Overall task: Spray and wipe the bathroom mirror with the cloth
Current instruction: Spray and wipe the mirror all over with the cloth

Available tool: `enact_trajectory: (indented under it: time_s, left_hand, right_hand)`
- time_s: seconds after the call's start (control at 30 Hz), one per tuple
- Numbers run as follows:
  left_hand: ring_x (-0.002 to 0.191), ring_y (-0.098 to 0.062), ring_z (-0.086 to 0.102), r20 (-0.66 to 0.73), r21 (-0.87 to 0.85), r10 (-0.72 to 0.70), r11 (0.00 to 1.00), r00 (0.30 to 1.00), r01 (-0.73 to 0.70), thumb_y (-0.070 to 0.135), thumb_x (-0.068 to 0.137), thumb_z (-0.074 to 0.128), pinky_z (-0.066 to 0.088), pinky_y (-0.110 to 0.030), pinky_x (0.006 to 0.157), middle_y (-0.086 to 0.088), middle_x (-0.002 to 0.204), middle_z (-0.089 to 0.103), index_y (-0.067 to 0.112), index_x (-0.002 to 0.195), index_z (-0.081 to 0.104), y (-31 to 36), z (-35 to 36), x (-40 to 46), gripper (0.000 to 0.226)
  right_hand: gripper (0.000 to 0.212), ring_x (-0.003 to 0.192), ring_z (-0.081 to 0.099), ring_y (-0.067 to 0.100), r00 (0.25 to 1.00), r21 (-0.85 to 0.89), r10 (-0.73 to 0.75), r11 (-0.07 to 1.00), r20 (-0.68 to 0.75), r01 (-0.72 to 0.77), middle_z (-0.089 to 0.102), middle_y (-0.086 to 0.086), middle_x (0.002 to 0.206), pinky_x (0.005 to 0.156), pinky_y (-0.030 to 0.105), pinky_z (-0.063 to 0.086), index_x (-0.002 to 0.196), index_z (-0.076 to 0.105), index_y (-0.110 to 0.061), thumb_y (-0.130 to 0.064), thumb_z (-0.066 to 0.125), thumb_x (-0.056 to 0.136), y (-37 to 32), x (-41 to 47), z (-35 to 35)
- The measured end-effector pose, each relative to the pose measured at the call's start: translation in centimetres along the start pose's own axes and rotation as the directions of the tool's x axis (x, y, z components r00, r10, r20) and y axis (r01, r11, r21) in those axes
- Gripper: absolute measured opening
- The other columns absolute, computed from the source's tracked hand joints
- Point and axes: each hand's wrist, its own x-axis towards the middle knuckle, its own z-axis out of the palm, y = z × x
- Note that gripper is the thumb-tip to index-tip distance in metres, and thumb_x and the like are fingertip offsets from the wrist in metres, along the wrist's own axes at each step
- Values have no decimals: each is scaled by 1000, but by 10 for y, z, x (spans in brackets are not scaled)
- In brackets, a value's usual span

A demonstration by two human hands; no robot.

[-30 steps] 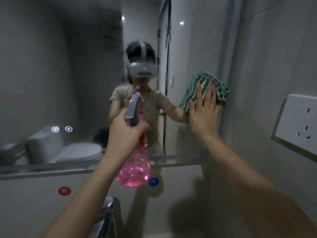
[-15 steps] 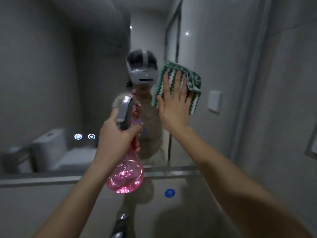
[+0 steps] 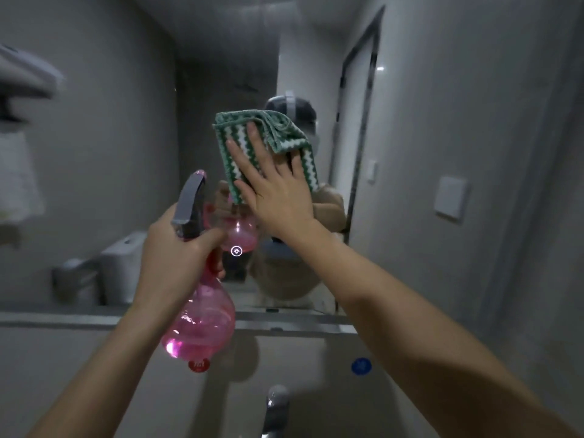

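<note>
The right hand (image 3: 278,191) lies flat, fingers straight and spread, pressing the cloth (image 3: 249,143) against the mirror (image 3: 132,153) just above the middle of the frame. An open palm suits wiping, since it spreads pressure over the folded green-and-white fabric rather than bunching it. One corner of the cloth is folded over and drapes across the fingertips, so part of it is probably not in contact with the glass. The left hand (image 3: 177,257), left of centre and lower, is curled round the neck of the bottle (image 3: 199,320), with the grey spray head standing above the knuckles and pointing up toward the glass. Held there, clear of the wiping arm, the pink sprayer is ready for another burst without being set down. The bottle's round belly hangs below the hand, in front of the ledge at the mirror's lower edge. At the bottom centre a tap (image 3: 276,406) shows, blurred. On the wall at the right sits a switch (image 3: 450,197). Judging by the cloth's position, the wiping is under way near the middle of the mirror, with much of the glass to the left not yet reached.
</note>
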Motion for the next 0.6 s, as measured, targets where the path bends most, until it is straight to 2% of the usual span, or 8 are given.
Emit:
enact_trajectory:
  time_s: [0.13, 0.23, 0.33, 0.4, 0.47, 0.53, 0.6]
  left_hand:
    - [36, -24, 48, 27, -33, 16, 999, 999, -15, 15, 64, 59, 40, -24, 40, -8, 41, 50, -1, 70, 52, 10, 24, -2, 18]
    - [35, -21, 46, 71, -81, -5, 997, 997, 11, 3, 71, 63, 39, -21, 38, -5, 41, 49, 0, 76, 55, 19, 56, -4, 9]
    - [37, -22, 45, 126, -95, 4, 995, 992, 8, 8, 61, 61, 40, -20, 39, -5, 41, 49, 0, 65, 51, 29, 93, -9, 13]
    - [36, -23, 45, 159, -100, 5, 995, 987, 11, 5, 63, 63, 40, -22, 39, -9, 42, 51, -1, 67, 51, 33, 118, -11, 13]
    - [38, -23, 49, 172, -102, 16, 995, 985, 1, 4, 67, 65, 42, -26, 41, -21, 56, 54, 1, 70, 52, 36, 141, -12, 14]
    - [44, -24, 54, 185, -87, 25, 996, 982, -9, 13, 64, 67, 45, -28, 45, -27, 72, 54, 8, 73, 57, 42, 162, -13, 15]
    - [42, -16, 54, 206, -124, 33, 992, 978, -8, 4, 74, 67, 44, -25, 42, -16, 65, 57, 6, 84, 60, 49, 181, -14, 13]
  right_hand:
    - [50, 135, 39, 27, 994, -51, -98, 994, -47, 96, 21, 2, 158, 113, 46, 15, 149, 25, -34, -44, 26, 100, 42, -1, -11]
    - [51, 131, 44, 27, 997, -73, -4, 997, -81, -2, 24, 3, 157, 112, 47, 20, 149, 28, -34, -44, 31, 99, 87, -11, -21]
    - [52, 135, 38, 27, 993, -67, 99, 992, -64, -103, 16, 3, 159, 113, 47, 14, 150, 20, -35, -47, 26, 100, 137, -31, -32]
    - [52, 137, 36, 25, 983, -70, 165, 983, -85, -171, 15, 2, 160, 112, 48, 16, 151, 19, -35, -47, 24, 100, 171, -47, -34]
    - [53, 141, 31, 23, 970, -63, 225, 971, -96, -232, 15, 3, 160, 111, 51, 21, 151, 19, -33, -47, 22, 100, 202, -63, -35]
    - [53, 143, 25, 22, 955, -49, 274, 958, -115, -281, 18, 5, 159, 111, 52, 25, 151, 20, -30, -46, 23, 101, 227, -77, -35]
    - [53, 142, 25, 19, 931, -18, 337, 939, -139, -342, 21, 6, 158, 108, 52, 29, 151, 19, -30, -45, 27, 101, 246, -90, -37]
